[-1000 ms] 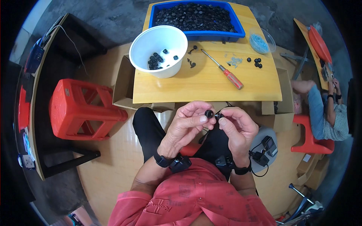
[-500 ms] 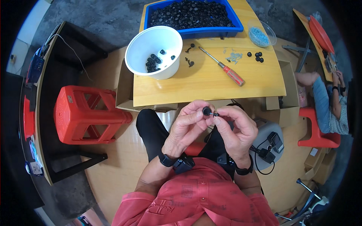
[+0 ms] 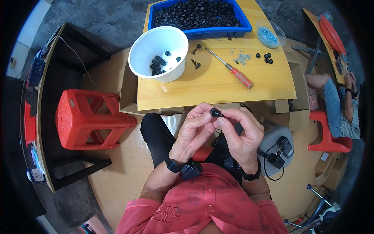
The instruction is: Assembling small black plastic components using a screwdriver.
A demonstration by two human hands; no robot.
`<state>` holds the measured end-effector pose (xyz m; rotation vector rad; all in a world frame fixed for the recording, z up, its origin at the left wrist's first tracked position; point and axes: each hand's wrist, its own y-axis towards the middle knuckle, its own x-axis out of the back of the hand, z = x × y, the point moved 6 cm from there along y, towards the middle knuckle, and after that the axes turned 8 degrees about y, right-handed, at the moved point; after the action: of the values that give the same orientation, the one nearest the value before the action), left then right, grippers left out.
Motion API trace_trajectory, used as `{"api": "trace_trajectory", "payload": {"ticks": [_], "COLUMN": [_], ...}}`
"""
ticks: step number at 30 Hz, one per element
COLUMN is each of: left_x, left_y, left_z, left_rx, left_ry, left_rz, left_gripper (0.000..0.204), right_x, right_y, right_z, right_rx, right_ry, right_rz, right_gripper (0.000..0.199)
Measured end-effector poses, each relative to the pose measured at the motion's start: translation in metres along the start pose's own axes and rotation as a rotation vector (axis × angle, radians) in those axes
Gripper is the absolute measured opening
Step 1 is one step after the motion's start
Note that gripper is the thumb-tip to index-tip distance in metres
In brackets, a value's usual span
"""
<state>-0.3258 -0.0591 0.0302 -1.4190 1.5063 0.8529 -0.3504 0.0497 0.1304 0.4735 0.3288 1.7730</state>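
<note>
Over my lap, just off the table's near edge, my left hand (image 3: 191, 130) pinches a round black plastic cap (image 3: 214, 112) between thumb and fingertips. My right hand (image 3: 244, 134) is closed on a small black piece (image 3: 221, 114) that meets the cap's right side; the fingertips hide most of it. On the wooden table (image 3: 206, 91) lie a screwdriver (image 3: 240, 77) with a red handle, a scatter of small screws (image 3: 243, 58) and several black caps (image 3: 267, 58). A few loose black parts (image 3: 197, 65) lie near the white bucket (image 3: 171, 72), which has several black pieces inside.
A blue tray (image 3: 246, 29) heaped with black parts stands at the table's far side, beside a clear bowl (image 3: 280, 39) of bluish bits. A red stool (image 3: 72, 117) is at left. A grey stool (image 3: 288, 165) with black devices is at right. Another person (image 3: 331, 97) sits far right.
The small black piece in my right hand has moved left against the cap, closing the gap between them. My right fingers have come nearer my left ones.
</note>
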Motion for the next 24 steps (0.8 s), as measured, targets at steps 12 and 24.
{"api": "trace_trajectory", "payload": {"ticks": [12,24], "left_x": [0.006,-0.002], "left_y": [0.000,0.000], "left_z": [-0.004,-0.010], "left_rx": [-0.045,-0.116], "left_ry": [0.136,0.224], "left_rz": [-0.029,-0.073], "left_gripper": [0.017,0.014], "right_x": [0.000,0.002], "right_y": [0.001,0.001], "right_z": [-0.002,-0.002], "right_rx": [0.015,0.035], "right_ry": [-0.034,-0.050], "right_rz": [-0.009,-0.018], "right_gripper": [0.014,0.013]}}
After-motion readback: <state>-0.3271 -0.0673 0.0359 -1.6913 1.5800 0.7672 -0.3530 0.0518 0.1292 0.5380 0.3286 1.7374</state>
